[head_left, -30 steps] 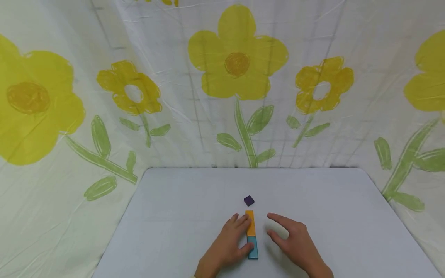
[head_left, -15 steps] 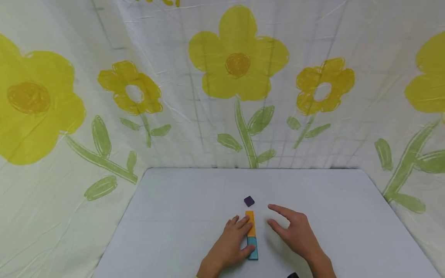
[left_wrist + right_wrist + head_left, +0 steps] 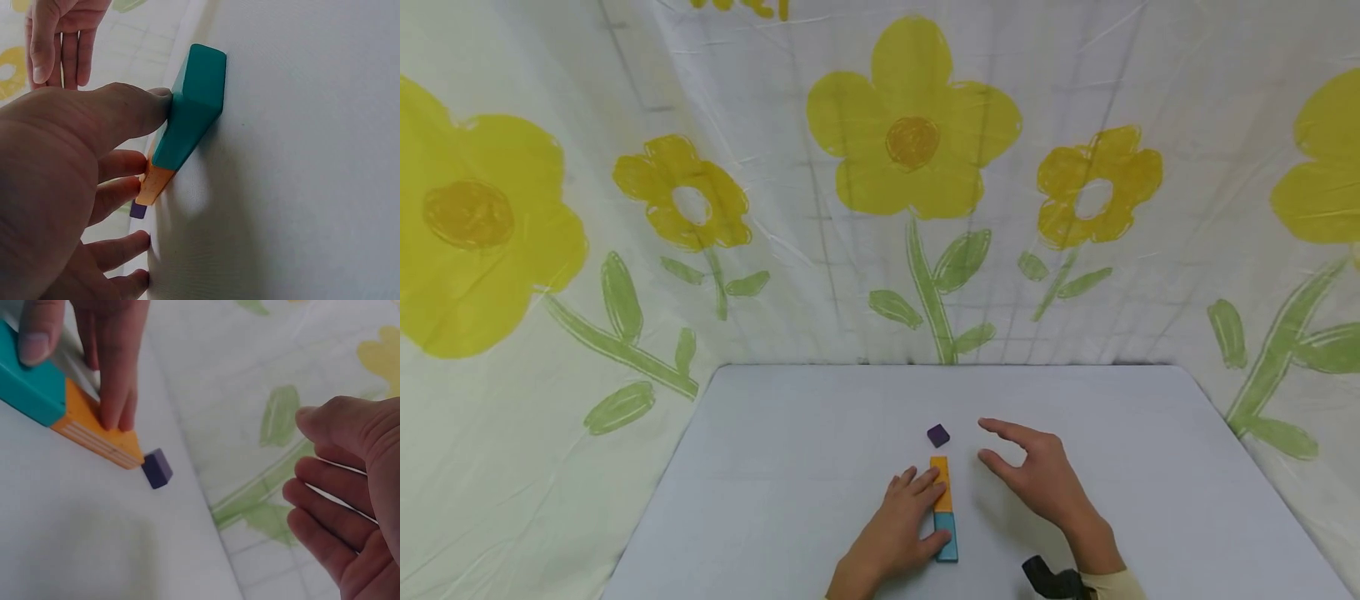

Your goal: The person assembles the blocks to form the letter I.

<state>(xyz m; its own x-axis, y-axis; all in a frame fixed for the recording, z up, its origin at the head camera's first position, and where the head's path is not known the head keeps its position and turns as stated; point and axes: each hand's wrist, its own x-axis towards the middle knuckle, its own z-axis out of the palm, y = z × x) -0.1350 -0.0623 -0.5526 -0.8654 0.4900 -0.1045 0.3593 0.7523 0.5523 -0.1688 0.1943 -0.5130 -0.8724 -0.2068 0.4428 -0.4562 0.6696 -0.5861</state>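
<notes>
A teal block (image 3: pixel 948 552) and an orange block (image 3: pixel 947 503) lie end to end in a line on the white table. My left hand (image 3: pixel 891 533) rests on them from the left. Its thumb (image 3: pixel 134 106) touches the teal block, while extended fingertips (image 3: pixel 117 415) touch the orange one. Just beyond the orange end lies a small dark purple cube (image 3: pixel 937 436), turned at an angle. My right hand (image 3: pixel 1037 477) hovers to the right of the blocks, holding nothing, its thumb and fingers spread apart.
The white table (image 3: pixel 775 450) has rounded far corners. Behind it hangs a pale curtain (image 3: pixel 850 267) printed with yellow flowers. A black device (image 3: pixel 1051 579) is strapped at my right wrist, above a beige sleeve (image 3: pixel 1116 586).
My right hand has moved forward, away from me, bringing its wrist device and sleeve into view. The left hand and the blocks are almost still.
</notes>
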